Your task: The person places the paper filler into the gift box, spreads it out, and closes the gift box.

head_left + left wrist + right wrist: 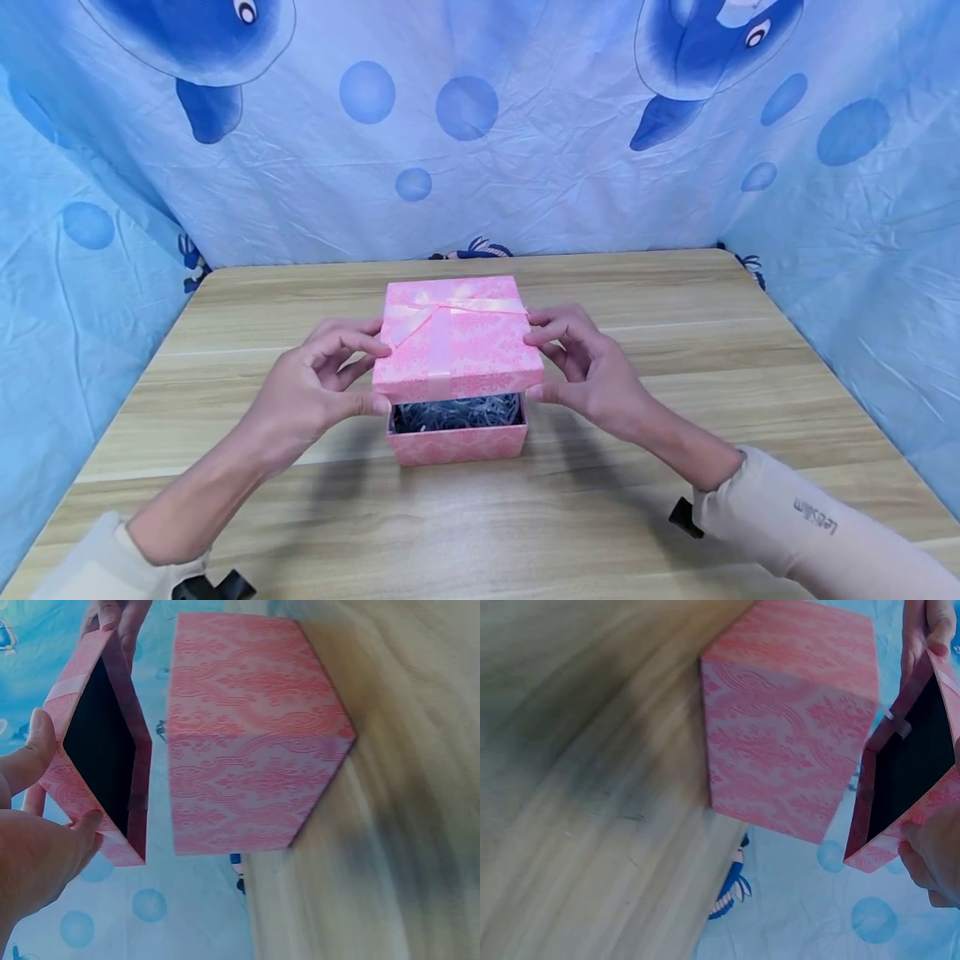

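Observation:
Between both hands, a pink patterned box lid (480, 350) with a ribbon bow hangs tilted above its base. The left hand (311, 387) grips the lid's left side, thumb low and fingers along the edge. On the opposite side the right hand (596, 375) holds it the same way. The pink box base (459, 446) stands on the table, with dark shredded paper (457, 414) showing inside. Its rear part is hidden by the lid. Both wrist views show a gap between lid and base, and the lid's dark inside (101, 750).
A wood-grain table (247, 333) carries the box near its middle. Blue cloth (525, 192) printed with whales and bubbles hangs behind the table and along both sides.

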`<state>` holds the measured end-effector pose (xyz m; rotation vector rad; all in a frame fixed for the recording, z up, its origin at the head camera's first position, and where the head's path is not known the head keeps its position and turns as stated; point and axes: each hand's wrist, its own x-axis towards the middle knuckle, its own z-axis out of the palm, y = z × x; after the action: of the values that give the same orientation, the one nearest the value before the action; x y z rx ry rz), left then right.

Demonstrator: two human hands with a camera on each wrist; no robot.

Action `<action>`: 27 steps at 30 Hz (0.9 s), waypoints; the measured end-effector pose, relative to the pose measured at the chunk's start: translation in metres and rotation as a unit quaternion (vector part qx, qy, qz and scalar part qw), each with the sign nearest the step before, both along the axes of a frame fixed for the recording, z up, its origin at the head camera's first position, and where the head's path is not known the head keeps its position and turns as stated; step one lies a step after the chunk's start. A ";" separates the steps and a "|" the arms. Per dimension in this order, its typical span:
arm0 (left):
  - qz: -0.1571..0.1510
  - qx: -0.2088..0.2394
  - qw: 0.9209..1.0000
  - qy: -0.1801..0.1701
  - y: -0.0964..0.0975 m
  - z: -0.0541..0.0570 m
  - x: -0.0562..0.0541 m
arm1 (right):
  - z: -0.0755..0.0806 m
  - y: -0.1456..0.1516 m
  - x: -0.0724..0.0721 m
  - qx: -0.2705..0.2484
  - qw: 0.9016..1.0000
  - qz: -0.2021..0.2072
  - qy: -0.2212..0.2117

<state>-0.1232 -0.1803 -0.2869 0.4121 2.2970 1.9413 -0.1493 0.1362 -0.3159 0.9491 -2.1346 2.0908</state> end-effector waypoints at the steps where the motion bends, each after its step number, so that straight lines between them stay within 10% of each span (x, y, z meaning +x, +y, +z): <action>1: -0.002 0.000 1.000 0.000 -0.001 -0.002 0.001 | -0.002 -0.001 0.001 0.001 1.000 0.002 0.002; 27: -0.001 0.029 0.999 0.023 -0.003 -0.047 0.006 | -0.031 -0.002 0.013 0.025 1.000 -0.006 -0.004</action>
<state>-0.1170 -0.1833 -0.3335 0.4698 2.2712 2.0223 -0.1361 0.1343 -0.3471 0.9315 -2.1992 2.0483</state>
